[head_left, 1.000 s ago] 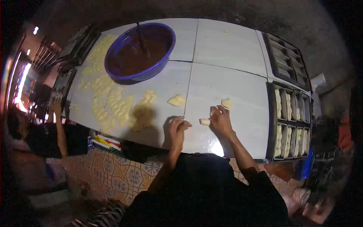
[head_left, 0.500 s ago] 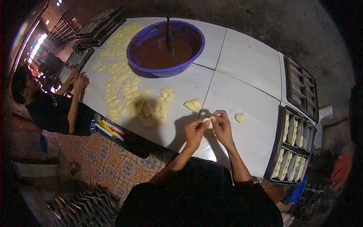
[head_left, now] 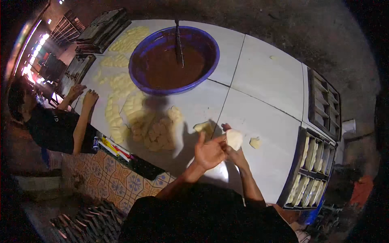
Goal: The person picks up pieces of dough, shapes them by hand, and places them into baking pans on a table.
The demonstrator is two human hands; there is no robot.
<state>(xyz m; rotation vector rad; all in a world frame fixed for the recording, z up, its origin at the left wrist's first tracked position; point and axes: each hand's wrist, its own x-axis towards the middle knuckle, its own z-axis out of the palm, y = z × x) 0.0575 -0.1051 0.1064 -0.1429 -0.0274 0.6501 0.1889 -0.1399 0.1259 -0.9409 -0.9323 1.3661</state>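
A flattened, pale round piece of dough (head_left: 234, 139) is held in my right hand (head_left: 237, 156), whose fingers are mostly behind it. My left hand (head_left: 208, 154) is turned palm up with fingers apart, its fingertips at the dough's left side. Small lumps of dough lie just beyond my hands (head_left: 201, 127) and to the right (head_left: 255, 142). More cut dough (head_left: 114, 121) spreads over the left of the white tiled table (head_left: 263, 105), partly under my shadow.
A blue basin (head_left: 190, 85) of brown mixture holds a dark utensil. Divided metal trays stand at the right, the nearer (head_left: 310, 170) filled with dough strips, the farther (head_left: 324, 103) without. A co-worker (head_left: 52, 125) works at the left beside stacked dark trays (head_left: 103, 32).
The short dough piece has left the table, was pinched between both hands, and now appears flattened in my right hand. My left hand has opened palm up. The view has swung leftward.
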